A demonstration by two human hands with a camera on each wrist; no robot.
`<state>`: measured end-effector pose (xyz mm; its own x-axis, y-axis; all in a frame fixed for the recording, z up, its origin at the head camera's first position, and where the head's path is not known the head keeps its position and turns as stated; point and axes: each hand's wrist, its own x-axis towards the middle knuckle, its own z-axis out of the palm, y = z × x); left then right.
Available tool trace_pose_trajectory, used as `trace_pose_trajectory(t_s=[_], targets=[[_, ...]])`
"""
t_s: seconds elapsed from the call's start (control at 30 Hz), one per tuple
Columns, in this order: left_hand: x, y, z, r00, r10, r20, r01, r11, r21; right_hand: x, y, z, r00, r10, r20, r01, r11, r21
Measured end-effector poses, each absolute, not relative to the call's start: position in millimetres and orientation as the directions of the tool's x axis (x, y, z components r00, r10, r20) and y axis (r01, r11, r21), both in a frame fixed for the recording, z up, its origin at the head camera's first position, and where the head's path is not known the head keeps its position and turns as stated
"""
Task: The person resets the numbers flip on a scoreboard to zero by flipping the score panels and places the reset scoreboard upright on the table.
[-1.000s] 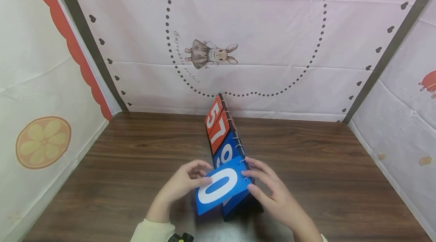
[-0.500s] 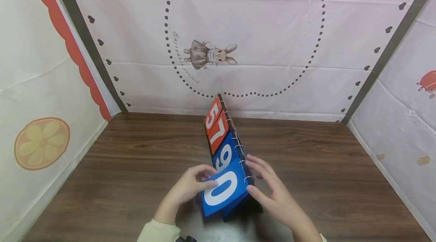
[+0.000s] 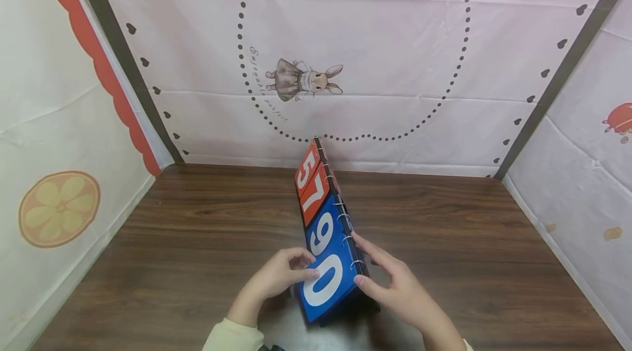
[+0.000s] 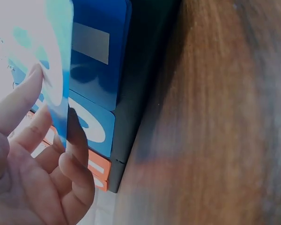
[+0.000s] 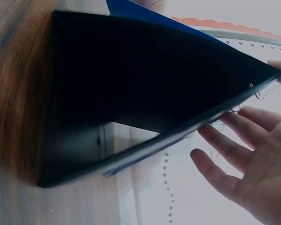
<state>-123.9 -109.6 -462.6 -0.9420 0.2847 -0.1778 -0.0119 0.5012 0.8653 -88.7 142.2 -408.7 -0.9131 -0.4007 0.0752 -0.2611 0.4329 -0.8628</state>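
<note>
A black flip scoreboard [image 5: 131, 70] stands like a tent on the table, its ringed cards showing red 5 and 7 and blue 9 or 6 and 0. My left hand [image 3: 281, 277] pinches the edge of the blue 0 card [image 3: 323, 285] between thumb and fingers. In the left wrist view that card [image 4: 61, 93] stands lifted off the blue card [image 4: 98, 51] behind it. My right hand [image 3: 400, 288] touches the ringed top edge, thumb on the near side and fingers along the far side. In the right wrist view the hand's fingers [image 5: 229, 140] lie against the outer panel.
The scoreboard stands on a dark wood table [image 3: 212, 208]. A pale cloth with a printed rabbit [image 3: 303, 79] hangs behind it, and printed cloths stand at the left [image 3: 59, 131] and right [image 3: 577, 164].
The pinched 0 card has swung down and right toward the scoreboard's face, my left hand moving with it. My right hand has stayed at the top edge, shifting slightly.
</note>
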Motion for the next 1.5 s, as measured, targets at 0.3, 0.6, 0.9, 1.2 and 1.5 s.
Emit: trace_pose_trajectory(t_s=[0.3, 0.6, 0.9, 1.2, 1.5], targets=[[-125.8, -99.3, -457.5, -0.950, 0.270, -0.158, 0.005, 0.518, 0.855, -88.2, 144.5, -395.8, -0.916, -0.397, 0.066, -0.283, 0.518, -0.807], [-119.8, -106.3, -427.4, -0.972, 0.180, -0.152, 0.027, 0.726, 0.687, -104.5, 160.3, -393.2, -0.864, -0.488, 0.124, -0.366, 0.439, -0.821], [-141.0, -127.5, -409.6, -0.996, 0.008, 0.091, 0.078, 0.592, 0.802, -150.9, 164.5, -408.8, -0.901, -0.422, 0.101, -0.308, 0.457, -0.834], [-145.4, -110.7, -428.3, -0.971, 0.148, 0.189, 0.239, 0.540, 0.807, -170.3, 160.4, -430.7, -0.899, -0.437, -0.032, -0.255, 0.582, -0.772], [-146.2, -100.8, -429.1, -0.952, 0.227, 0.204, 0.299, 0.553, 0.778, -173.6, 154.4, -427.1, -0.887, -0.450, -0.108, -0.232, 0.635, -0.737]])
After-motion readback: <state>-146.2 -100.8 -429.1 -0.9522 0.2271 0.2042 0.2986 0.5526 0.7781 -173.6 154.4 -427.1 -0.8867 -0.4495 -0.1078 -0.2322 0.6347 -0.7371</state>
